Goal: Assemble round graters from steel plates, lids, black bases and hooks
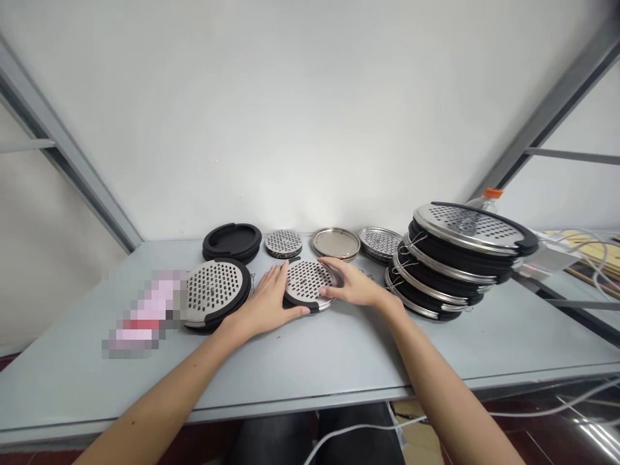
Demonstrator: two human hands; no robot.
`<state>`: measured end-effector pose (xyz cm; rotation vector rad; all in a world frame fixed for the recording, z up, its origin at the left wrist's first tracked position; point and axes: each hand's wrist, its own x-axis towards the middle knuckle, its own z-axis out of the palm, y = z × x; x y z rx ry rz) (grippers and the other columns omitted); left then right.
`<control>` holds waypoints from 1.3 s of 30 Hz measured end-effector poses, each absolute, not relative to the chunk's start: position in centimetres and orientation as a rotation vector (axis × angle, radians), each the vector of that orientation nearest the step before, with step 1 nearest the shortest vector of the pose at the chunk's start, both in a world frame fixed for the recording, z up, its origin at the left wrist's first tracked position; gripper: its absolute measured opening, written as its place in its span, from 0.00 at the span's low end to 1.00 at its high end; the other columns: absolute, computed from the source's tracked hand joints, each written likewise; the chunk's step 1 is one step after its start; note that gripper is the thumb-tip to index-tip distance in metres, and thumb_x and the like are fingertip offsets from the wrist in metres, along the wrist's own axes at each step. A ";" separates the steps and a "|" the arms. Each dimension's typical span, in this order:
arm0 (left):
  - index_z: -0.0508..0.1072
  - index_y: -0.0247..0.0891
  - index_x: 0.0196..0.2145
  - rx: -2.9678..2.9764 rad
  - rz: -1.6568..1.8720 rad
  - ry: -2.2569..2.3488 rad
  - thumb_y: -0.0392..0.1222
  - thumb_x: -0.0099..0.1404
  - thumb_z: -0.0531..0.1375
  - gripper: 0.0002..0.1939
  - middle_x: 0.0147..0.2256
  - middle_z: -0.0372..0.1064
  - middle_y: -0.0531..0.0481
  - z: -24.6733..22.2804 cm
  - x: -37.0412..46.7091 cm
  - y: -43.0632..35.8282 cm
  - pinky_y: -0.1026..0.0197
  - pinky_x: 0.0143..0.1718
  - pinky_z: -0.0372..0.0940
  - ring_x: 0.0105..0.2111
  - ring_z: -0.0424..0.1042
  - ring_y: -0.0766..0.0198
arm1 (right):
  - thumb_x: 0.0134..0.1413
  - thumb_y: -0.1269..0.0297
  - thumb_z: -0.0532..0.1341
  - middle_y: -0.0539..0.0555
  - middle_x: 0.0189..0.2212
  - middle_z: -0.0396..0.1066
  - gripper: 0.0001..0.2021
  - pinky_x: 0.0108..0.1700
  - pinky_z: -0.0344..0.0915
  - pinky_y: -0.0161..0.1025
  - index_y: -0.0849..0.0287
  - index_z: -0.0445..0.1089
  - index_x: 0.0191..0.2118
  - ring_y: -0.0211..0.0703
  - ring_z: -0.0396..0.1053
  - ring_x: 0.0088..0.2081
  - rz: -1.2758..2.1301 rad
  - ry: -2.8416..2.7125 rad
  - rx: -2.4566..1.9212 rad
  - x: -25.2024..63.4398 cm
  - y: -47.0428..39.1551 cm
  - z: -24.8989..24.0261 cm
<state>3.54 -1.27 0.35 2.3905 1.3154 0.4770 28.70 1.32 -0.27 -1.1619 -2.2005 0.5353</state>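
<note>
A round perforated metal disc with a black rim [307, 281] lies flat on the grey table [300, 361], between my two hands. My left hand [271, 302] rests at its left edge, fingers extended and thumb apart along the near rim. On the right side of the disc, my right hand [346, 284] curves round the edge, with thumb and fingers spread on the metal. Just left of my left hand sits another perforated disc with a black rim [214, 290], slightly tilted. Part of the middle disc's edges is hidden under my fingers.
Along the wall stand black rings [231, 242], small perforated plates [283, 243], plain round plates [336, 243] and more perforated plates [380, 242]. A tall stack of rimmed discs [467, 229] leans at the right, before a bottle with an orange cap [493, 193]. A blurred pink item [157, 300] lies left.
</note>
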 end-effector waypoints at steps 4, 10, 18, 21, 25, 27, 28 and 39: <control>0.35 0.37 0.67 2.263 0.597 1.305 0.59 0.53 0.64 0.56 0.66 0.38 0.35 0.3 3.6 -0.9 0.44 0.62 0.47 0.65 0.42 0.45 | 0.35 0.50 0.71 0.66 0.63 0.53 0.51 0.62 0.54 0.55 0.60 0.50 0.65 0.58 0.55 0.62 0.671 -2.246 -1.216 29.6 1.3 -0.5; 0.40 0.40 0.66 2.273 0.633 1.267 0.57 0.52 0.66 0.55 0.65 0.44 0.40 0.3 3.7 -0.8 0.44 0.61 0.49 0.64 0.46 0.45 | 0.31 0.48 0.72 0.67 0.63 0.52 0.55 0.63 0.50 0.56 0.63 0.49 0.65 0.59 0.54 0.62 0.725 -2.266 -1.268 30.4 1.6 -0.9; 0.45 0.42 0.66 2.309 0.604 1.267 0.54 0.50 0.68 0.53 0.63 0.51 0.42 1.2 3.8 -0.9 0.43 0.61 0.49 0.62 0.51 0.44 | 0.30 0.48 0.72 0.66 0.63 0.52 0.57 0.64 0.49 0.55 0.63 0.46 0.66 0.58 0.53 0.63 0.736 -2.235 -1.241 30.4 1.8 -1.2; 0.47 0.42 0.65 2.298 0.638 1.291 0.53 0.48 0.69 0.53 0.62 0.53 0.42 1.0 3.9 -0.9 0.43 0.60 0.50 0.61 0.53 0.44 | 0.29 0.49 0.73 0.65 0.62 0.54 0.57 0.64 0.50 0.55 0.62 0.48 0.65 0.59 0.55 0.62 0.755 -2.213 -1.243 30.4 1.9 -1.3; 0.51 0.40 0.64 2.269 0.680 1.324 0.54 0.47 0.70 0.53 0.61 0.56 0.42 0.7 4.0 -0.9 0.46 0.59 0.53 0.60 0.55 0.47 | 0.26 0.51 0.74 0.65 0.62 0.56 0.56 0.63 0.51 0.55 0.61 0.52 0.64 0.59 0.57 0.61 0.806 -2.177 -1.234 30.0 2.0 -1.2; 0.51 0.40 0.64 2.253 0.685 1.343 0.55 0.46 0.70 0.53 0.61 0.55 0.42 0.6 4.0 -0.9 0.47 0.59 0.53 0.60 0.55 0.47 | 0.25 0.51 0.74 0.64 0.61 0.57 0.56 0.63 0.52 0.54 0.61 0.54 0.63 0.59 0.58 0.60 0.818 -2.165 -1.225 29.9 2.0 -1.1; 0.51 0.40 0.64 2.250 0.688 1.347 0.55 0.46 0.70 0.53 0.61 0.55 0.42 0.5 4.0 -0.9 0.47 0.60 0.53 0.60 0.55 0.47 | 0.24 0.51 0.75 0.64 0.61 0.58 0.56 0.63 0.53 0.54 0.62 0.54 0.63 0.59 0.58 0.60 0.821 -2.160 -1.227 29.8 2.0 -1.1; 0.53 0.39 0.63 2.226 0.700 1.354 0.54 0.45 0.70 0.52 0.61 0.55 0.43 0.5 3.9 -0.8 0.47 0.60 0.53 0.60 0.55 0.48 | 0.21 0.52 0.75 0.66 0.59 0.60 0.56 0.61 0.56 0.54 0.63 0.56 0.62 0.60 0.62 0.57 0.860 -2.103 -1.233 29.6 2.1 -1.1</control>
